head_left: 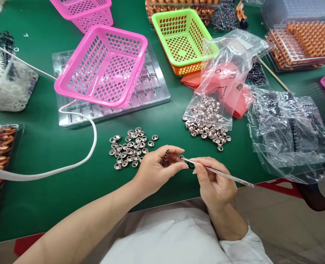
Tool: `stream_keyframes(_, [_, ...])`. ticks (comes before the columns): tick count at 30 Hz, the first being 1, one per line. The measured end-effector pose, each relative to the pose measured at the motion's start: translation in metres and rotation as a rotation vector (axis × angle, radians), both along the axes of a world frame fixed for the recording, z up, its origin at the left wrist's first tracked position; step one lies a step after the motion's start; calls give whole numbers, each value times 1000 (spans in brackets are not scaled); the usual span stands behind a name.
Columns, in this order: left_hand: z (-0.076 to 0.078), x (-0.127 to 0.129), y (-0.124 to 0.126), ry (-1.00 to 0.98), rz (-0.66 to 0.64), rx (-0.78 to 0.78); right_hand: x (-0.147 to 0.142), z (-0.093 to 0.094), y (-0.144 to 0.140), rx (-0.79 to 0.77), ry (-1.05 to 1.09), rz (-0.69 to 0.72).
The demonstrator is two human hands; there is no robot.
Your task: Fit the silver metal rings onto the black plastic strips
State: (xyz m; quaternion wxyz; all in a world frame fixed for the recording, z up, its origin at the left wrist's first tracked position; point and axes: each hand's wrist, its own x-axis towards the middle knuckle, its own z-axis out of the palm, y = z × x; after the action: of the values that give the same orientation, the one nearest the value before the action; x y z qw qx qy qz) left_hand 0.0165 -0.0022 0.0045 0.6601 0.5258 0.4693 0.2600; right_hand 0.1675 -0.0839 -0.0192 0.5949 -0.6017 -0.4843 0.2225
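Observation:
My left hand (158, 167) pinches a small round metal cup (181, 158) between its thumb and fingertips. A strip of small black parts (165, 157) is tucked inside the same hand, partly hidden by the fingers. With thumb and fingers closed, my right hand (215, 181) grips slim metal tweezers (228, 176), whose tip reaches to the cup. Loose metal cups (129, 151) of the same kind lie spread on the green table just beyond my left hand. Another heap of cups (206, 126) spills from a clear plastic bag (225, 55) farther right.
A pink basket (102, 97) rests on a silver metal tray (158, 82). A white cable (92, 146) curves across the table on the left. Behind stands a green basket (184, 60). Clear bags of black parts (291, 132) lie at right, orange parts (310, 40) behind them.

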Motion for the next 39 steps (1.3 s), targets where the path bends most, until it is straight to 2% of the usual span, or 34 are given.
stream_keyframes(7, [0, 0, 0, -17, -5, -10, 1, 2, 3, 52, -61, 15])
stream_keyframes(27, [0, 1, -1, -14, 22, -18, -1, 3, 2, -9, -93, -27])
stream_keyframes(33, [2, 2, -1, -9, 39, -40, 0, 1, 4, 96, -111, 27])
stream_keyframes(39, [0, 2, 0, -27, 48, -46, 1, 2, 5, 125, -181, 48])
